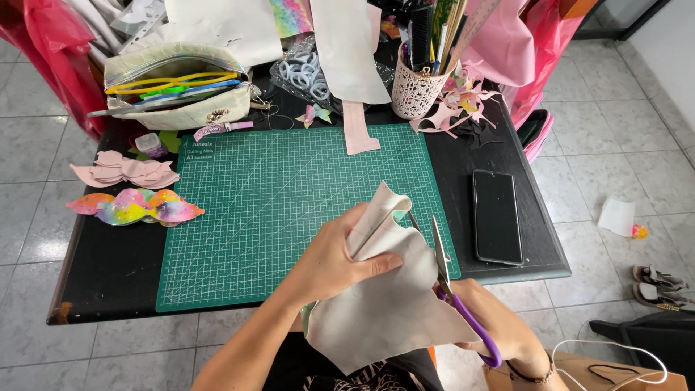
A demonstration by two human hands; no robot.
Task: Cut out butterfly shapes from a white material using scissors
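Note:
My left hand [334, 255] grips a folded sheet of cream-white material [387, 297], thumb across its front, holding it over the near right corner of the green cutting mat [275, 195]. My right hand [499, 329] holds purple-handled scissors [452, 282]; their blades point up and away along the sheet's right edge, touching it. Part of the right hand is hidden behind the sheet.
On the black table [108, 268] lie pink cut shapes [127, 170], rainbow-coloured shapes [137, 206], an open pencil case [177, 83], a white lattice pen cup [414, 90], a pink strip [358, 130] and a black phone [496, 216]. Sandals [655, 284] rest on the tiled floor at right.

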